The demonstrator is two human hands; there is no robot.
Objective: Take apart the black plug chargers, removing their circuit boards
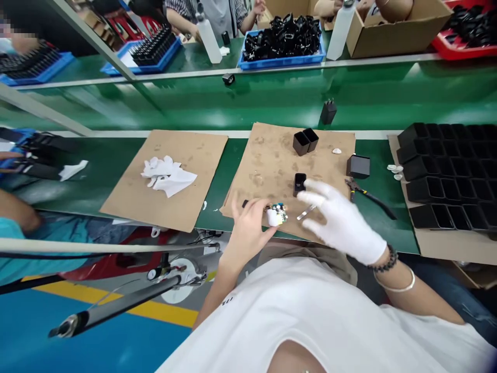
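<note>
My bare left hand pinches a small circuit board with a white block and several components, just over the cardboard's near edge. My right hand, in a white glove, has its fingers spread. Below those fingers is a short metal tool, perhaps tweezers; its far end is hidden by the glove. A small open black case stands beside the gloved fingertips. Farther back, two open black cases sit side by side on the cardboard.
Right of the gloved hand lie cutting pliers and a black block. Rows of black cases fill the right side. White gloves rest on the left cardboard. A black plug adapter is on the green belt.
</note>
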